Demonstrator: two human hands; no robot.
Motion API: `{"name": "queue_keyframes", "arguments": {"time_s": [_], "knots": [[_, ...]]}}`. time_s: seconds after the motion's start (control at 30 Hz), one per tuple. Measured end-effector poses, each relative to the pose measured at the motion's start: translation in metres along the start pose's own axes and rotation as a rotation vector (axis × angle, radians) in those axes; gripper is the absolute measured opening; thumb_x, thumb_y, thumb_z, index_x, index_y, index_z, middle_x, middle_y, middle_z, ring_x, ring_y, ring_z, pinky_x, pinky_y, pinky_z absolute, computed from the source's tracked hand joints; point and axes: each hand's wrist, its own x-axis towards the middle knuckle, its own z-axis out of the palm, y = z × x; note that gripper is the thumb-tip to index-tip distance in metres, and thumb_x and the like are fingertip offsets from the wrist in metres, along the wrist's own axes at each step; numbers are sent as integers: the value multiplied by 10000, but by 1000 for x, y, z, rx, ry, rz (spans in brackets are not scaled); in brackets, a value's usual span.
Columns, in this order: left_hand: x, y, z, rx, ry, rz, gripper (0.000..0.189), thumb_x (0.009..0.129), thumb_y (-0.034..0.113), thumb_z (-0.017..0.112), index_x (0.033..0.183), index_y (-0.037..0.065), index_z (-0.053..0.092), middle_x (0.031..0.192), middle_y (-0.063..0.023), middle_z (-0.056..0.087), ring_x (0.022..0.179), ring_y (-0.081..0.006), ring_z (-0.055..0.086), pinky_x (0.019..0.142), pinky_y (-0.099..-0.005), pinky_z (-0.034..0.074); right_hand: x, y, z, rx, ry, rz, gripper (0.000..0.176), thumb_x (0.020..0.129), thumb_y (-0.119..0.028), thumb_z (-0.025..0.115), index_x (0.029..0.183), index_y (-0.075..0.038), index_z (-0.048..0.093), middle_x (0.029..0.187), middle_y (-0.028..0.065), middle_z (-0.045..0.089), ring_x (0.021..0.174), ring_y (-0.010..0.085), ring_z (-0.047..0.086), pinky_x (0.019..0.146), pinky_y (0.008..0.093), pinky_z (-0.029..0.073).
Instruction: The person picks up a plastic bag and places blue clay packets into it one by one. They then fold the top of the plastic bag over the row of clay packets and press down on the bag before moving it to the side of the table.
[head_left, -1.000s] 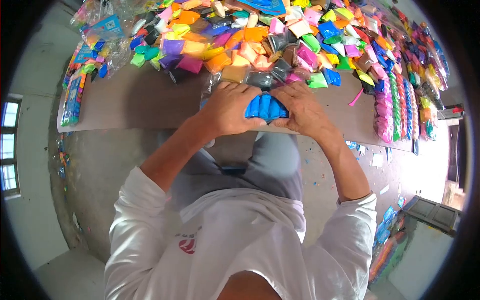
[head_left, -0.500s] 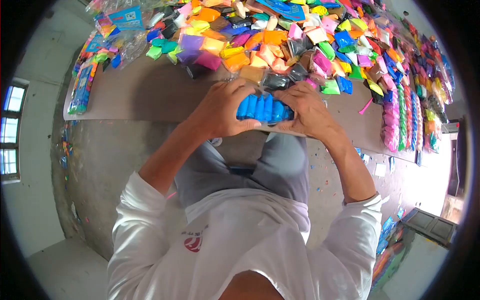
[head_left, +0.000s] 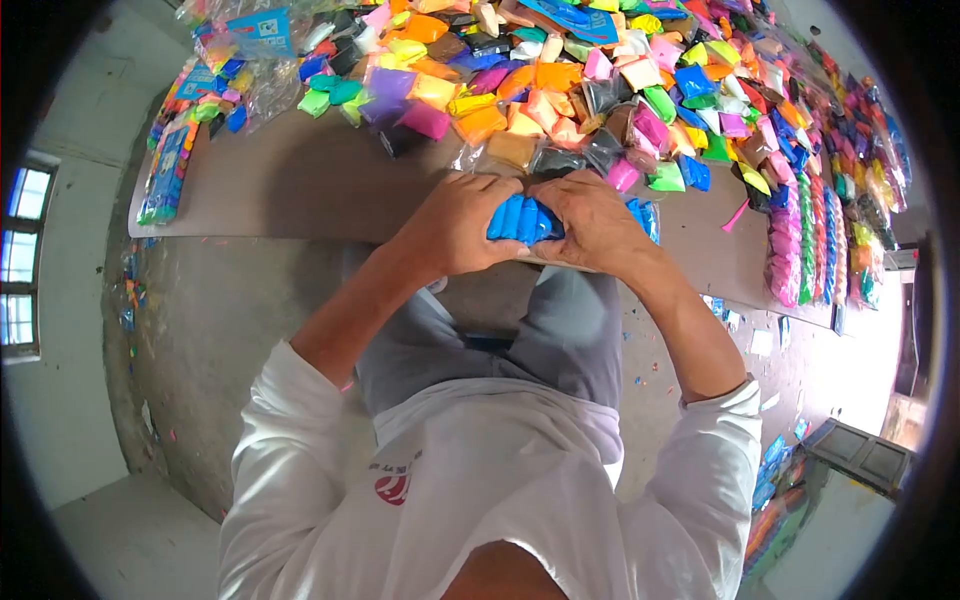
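Several blue packets (head_left: 524, 219) lie side by side between my two hands at the table's front edge. My left hand (head_left: 467, 221) wraps round their left end, its thumb along the near side. Round the right end curls my right hand (head_left: 592, 219), its fingers bent over the top. More blue in clear film (head_left: 647, 219) shows just right of my right hand. Behind my fingers, orange-brown (head_left: 512, 149) and black packets (head_left: 556, 161) lie on the brown table (head_left: 300, 180).
A big heap of coloured packets (head_left: 540, 75) covers the table's back. Long filled bags (head_left: 786, 240) line the right side. A clear pack of colourful pieces (head_left: 166, 175) lies at the far left. Clear bags with blue labels (head_left: 258, 32) sit at the back left.
My hands have come closer together round the blue packets, and less of the blue shows between them. Blue in clear film now shows to the right of my right hand.
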Motion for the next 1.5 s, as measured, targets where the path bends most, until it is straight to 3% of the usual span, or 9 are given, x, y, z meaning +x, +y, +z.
{"name": "queue_keyframes", "arguments": {"time_s": [0.27, 0.33, 0.47, 0.63, 0.67, 0.73, 1.03, 1.37, 1.5], "knots": [[0, 2, -2, -54, 44, 28, 616, 683, 296, 790, 1183, 18, 559, 1164, -181, 592, 1083, -366, 557, 946, -449, 413, -21, -2, -26, 60, 232, -20, 610, 676, -298, 803, 1187, -45, 588, 1044, 159, 650, 989, 360, 602, 886, 426, 453], [-4, 4, -3, -57, 45, 16, 650, 685, 288, 798, 1221, 17, 550, 1222, -189, 573, 1125, -368, 542, 986, -443, 398, -31, 11, -36, -74, 506, 248, 593, 699, -279, 797, 1202, -47, 585, 1060, 161, 648, 999, 361, 603, 898, 421, 455], [-2, 10, -8, 13, 88, 9, 615, 714, 297, 787, 1211, 21, 554, 1254, -174, 551, 1151, -366, 520, 1002, -439, 387, -23, 26, -53, -305, 508, 156, 546, 730, -254, 784, 1193, -39, 592, 1074, 159, 644, 1011, 358, 595, 872, 438, 461], [-2, 15, -15, 49, 108, 3, 563, 741, 287, 772, 1193, 22, 567, 1252, -171, 546, 1156, -359, 516, 1008, -428, 384, -6, 45, -49, -66, -93, 506, 453, 732, -230, 764, 1142, -82, 642, 1079, 124, 640, 1034, 331, 580, 845, 446, 451], [-3, 16, -14, 46, 107, -4, 553, 740, 279, 773, 1185, 19, 572, 1249, -170, 548, 1151, -357, 520, 1006, -424, 387, -5, 48, -46, -64, -94, 501, 453, 732, -230, 764, 1142, -82, 642, 1079, 124, 640, 1034, 331, 580, 845, 446, 451], [-4, 17, -10, 41, 101, -11, 543, 740, 271, 773, 1178, 17, 576, 1246, -169, 550, 1146, -354, 524, 1003, -421, 390, -7, 51, -40, -265, 140, 198, 408, 705, -210, 782, 1072, -70, 671, 961, 125, 656, 949, 318, 610, 814, 422, 474], [10, 44, 8, 40, 212, 63, 498, 714, 228, 771, 1138, 43, 587, 1183, -162, 560, 1090, -369, 529, 967, -444, 404, 25, 47, -28, -263, 76, 189, 139, 819, -167, 672, 871, -39, 689, 829, 138, 662, 845, 339, 623, 752, 440, 473], [8, 26, 38, 101, 299, 139, 399, 751, 196, 743, 1082, 29, 595, 1189, -142, 585, 1107, -343, 543, 975, -443, 407, 20, 43, -28, -16, 197, 137, 150, 839, -179, 639, 809, -34, 660, 781, 176, 648, 786, 380, 621, 726, 487, 475], [14, 27, 34, 69, 315, 120, 342, 781, 189, 719, 1057, 24, 604, 1127, -146, 618, 1054, -347, 571, 956, -449, 420, 18, 39, -36, -24, 101, 117, 162, 848, -183, 632, 829, -25, 662, 808, 183, 646, 818, 379, 613, 724, 483, 475]]}}
